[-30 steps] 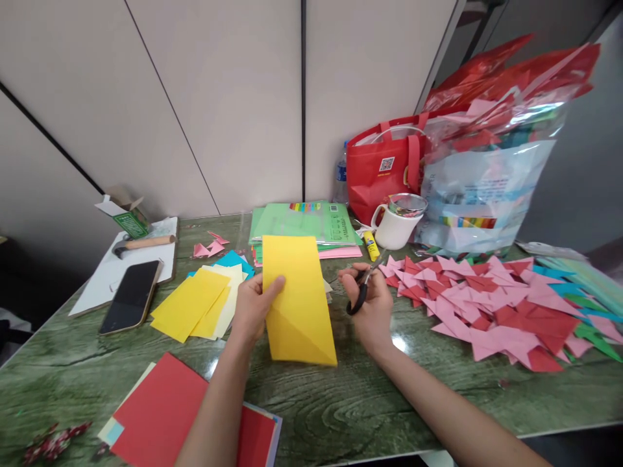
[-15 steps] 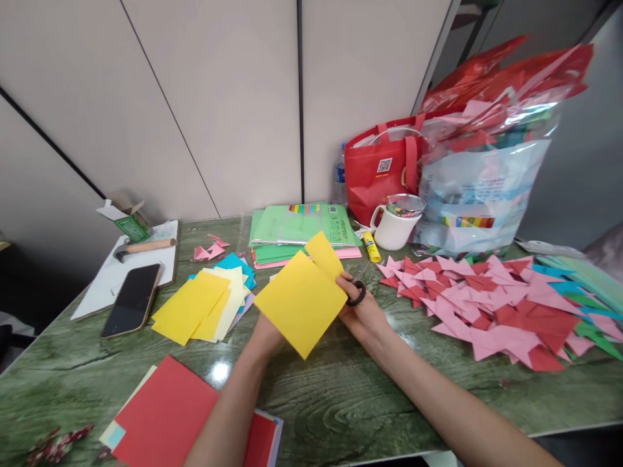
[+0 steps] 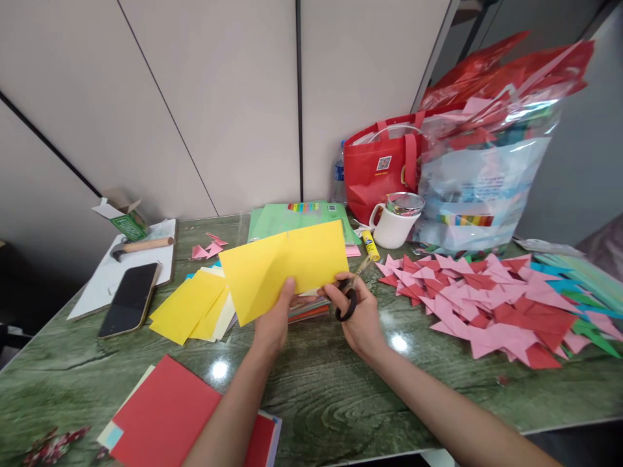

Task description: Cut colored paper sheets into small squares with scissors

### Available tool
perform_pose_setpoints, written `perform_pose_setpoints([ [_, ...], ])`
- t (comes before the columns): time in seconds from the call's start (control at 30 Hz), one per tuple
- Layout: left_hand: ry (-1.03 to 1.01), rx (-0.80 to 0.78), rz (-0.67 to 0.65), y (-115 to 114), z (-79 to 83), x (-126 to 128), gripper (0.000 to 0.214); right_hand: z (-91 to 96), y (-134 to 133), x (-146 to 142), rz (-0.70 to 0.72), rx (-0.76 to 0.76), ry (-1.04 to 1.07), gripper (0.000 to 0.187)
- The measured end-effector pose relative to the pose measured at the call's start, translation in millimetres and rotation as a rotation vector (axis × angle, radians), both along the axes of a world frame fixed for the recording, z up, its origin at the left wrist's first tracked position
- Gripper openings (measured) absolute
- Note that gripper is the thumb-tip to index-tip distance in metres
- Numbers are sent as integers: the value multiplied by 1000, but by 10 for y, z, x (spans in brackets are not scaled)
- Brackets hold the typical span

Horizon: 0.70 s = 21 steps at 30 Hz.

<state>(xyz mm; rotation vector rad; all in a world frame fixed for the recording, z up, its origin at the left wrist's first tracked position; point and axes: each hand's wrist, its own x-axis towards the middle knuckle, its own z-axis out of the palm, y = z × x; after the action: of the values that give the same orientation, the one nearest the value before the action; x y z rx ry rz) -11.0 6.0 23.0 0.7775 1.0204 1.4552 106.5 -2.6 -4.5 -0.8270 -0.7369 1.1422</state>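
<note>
A sheet of yellow paper (image 3: 287,256) is held up over the middle of the table, with a crease across it and a small slit at its top edge. My left hand (image 3: 274,321) pinches its lower edge, thumb in front, the other fingers hidden behind. Around my right hand's fingers sits a pair of scissors (image 3: 346,305) with black handles, the blades pointing up and away. The fingertips of my right hand (image 3: 360,318) also meet the paper's lower right corner. Behind the paper lie green paper packs (image 3: 272,217), partly covered.
Left stand yellow sheets (image 3: 187,308), a phone (image 3: 130,299), a hammer (image 3: 146,245) and a small box (image 3: 124,217). Red paper (image 3: 168,408) lies in front. On the right are folded pink and red pieces (image 3: 487,305), a white mug (image 3: 395,227), a glue stick (image 3: 370,246) and bags (image 3: 481,181).
The yellow paper has turned from a diamond with a flap into a wider, creased sheet. My left thumb now shows in front, and the scissors have swung into clearer view in my right hand.
</note>
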Motion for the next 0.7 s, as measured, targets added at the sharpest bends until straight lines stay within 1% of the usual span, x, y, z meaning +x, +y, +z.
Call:
perform_pose_setpoints([
  [0.03, -48, 7, 5, 20, 30, -23, 43, 6, -18, -6, 54, 15, -68, 30],
  [0.07, -84, 19, 16, 38, 60, -49, 42, 12, -40, -15, 140, 26, -129, 30],
  [0.13, -146, 46, 37, 65, 107, -105, 38, 23, -93, -44, 382, 38, -213, 30],
  [0.2, -193, 69, 40, 77, 137, -149, 36, 24, -151, -85, 616, 37, -249, 33],
  [0.27, -227, 83, 34, 74, 150, -168, 34, 12, -198, -127, 753, 19, -257, 36],
  [0.33, -247, 91, 25, 62, 153, -162, 33, -6, -225, -157, 806, -6, -258, 37],
  [0.4, -252, 93, 15, 45, 148, -138, 34, -18, -231, -169, 814, -21, -265, 37],
  [0.5, -234, 69, 20, 9, 132, -87, 38, -18, -218, -163, 803, -2, -275, 35],
  [0.6, -168, -27, 35, -34, 98, -33, 42, -2, -201, -151, 786, 46, -267, 35],
  [0.7, -105, -125, 3, -67, 48, 4, 46, 26, -190, -147, 743, 86, -262, 36],
])
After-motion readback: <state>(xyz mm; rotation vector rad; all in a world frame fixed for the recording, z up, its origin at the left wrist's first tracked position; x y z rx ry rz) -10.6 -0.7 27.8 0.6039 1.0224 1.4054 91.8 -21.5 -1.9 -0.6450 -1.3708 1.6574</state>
